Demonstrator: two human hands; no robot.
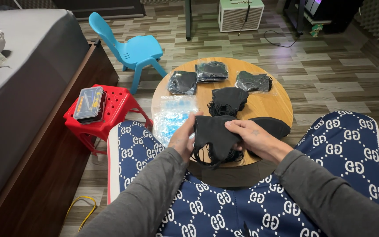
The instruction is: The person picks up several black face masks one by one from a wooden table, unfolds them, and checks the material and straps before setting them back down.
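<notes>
Nearest the lap, at 6 o'clock on the round wooden table (pixel 281 105): stack of black masks (pixel 213 134) gripped between both hands. Left hand (pixel 184 138) clasping the stack's left edge, thumb on top; right hand (pixel 253 136) pinching the top right edge, fingers curled over it. Ear loops dangling below, so held by the fabric, likely to keep the stack squared.

At 4 o'clock, touching the right hand's far side: one further black mask (pixel 273 125) lying flat. At 9 o'clock: pile of clear plastic bags (pixel 172 115), count cannot be told. At centre: one loose heap of masks (pixel 228 101), loops tangled.

Along the far rim, 11 to 1 o'clock: three sealed packs of masks (pixel 211 71), set apart from loose stock.

Off the table, 9 o'clock: red stool (pixel 115 109) carrying one small case (pixel 89 103). Beyond: one blue chair (pixel 132 48).
</notes>
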